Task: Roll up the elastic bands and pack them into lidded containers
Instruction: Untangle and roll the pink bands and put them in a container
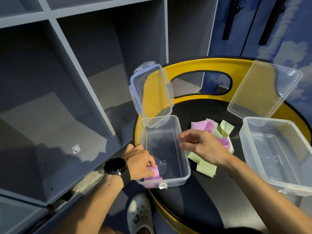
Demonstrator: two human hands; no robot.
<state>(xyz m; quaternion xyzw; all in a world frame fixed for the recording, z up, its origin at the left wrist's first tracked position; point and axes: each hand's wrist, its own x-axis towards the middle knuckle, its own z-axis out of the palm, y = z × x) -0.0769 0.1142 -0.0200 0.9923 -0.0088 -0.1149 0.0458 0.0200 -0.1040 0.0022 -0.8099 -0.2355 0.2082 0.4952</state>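
left fingers: curled round a rolled pink elastic band (152, 173), tucking it into the near corner of the left container (183, 144)
right fingers: loose, spread, holding nothing, hovering by the pile of pink and green bands (206, 168)
feel: looks light and floppy, probably springs open, so pinch across the roll
around: right container (243, 135) open, both on the yellow-rimmed stool (200, 64)

Round black seat surface (211, 191) with raised yellow rim (199, 65). Resting directly on it: left clear container (184, 166), lid up; right clear container (253, 149), lid up; between them, loose pile of pink and green elastic bands (209, 168).
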